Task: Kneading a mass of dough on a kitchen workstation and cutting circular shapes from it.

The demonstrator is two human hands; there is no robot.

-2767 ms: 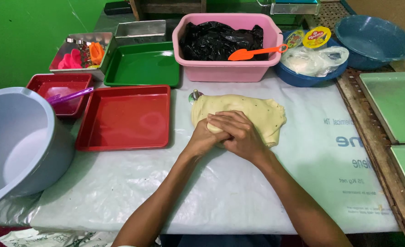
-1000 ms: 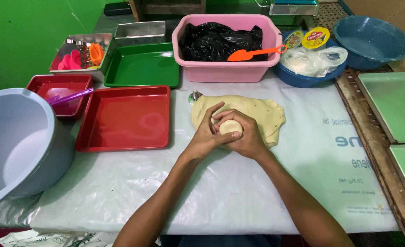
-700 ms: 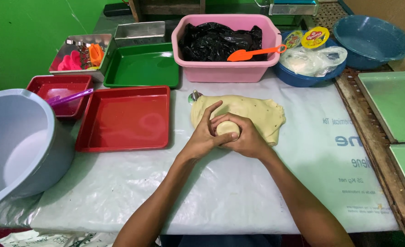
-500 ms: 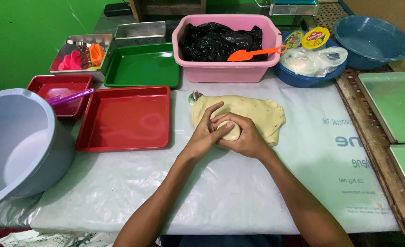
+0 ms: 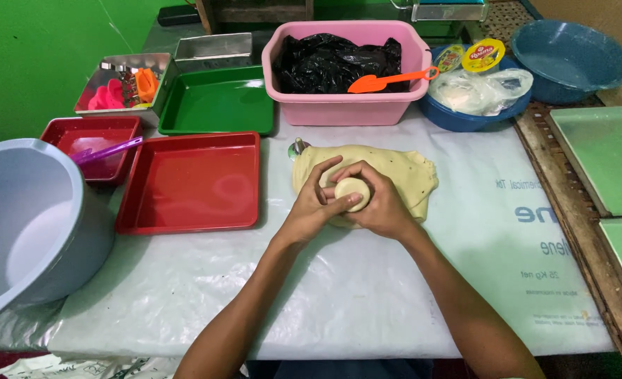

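We see the small dough ball cupped between both hands, the left hand curled round its left side and the right hand wrapped over its right, each equally near, fingers closed about it just above the flat dough sheet whose long axis runs left to right on the bench. We count one ball, one sheet, two red trays, one green tray, and one pink tub.

Your fingers cup a small, round, pale dough ball; beyond them, touching, lies the flat yellowish dough slab.
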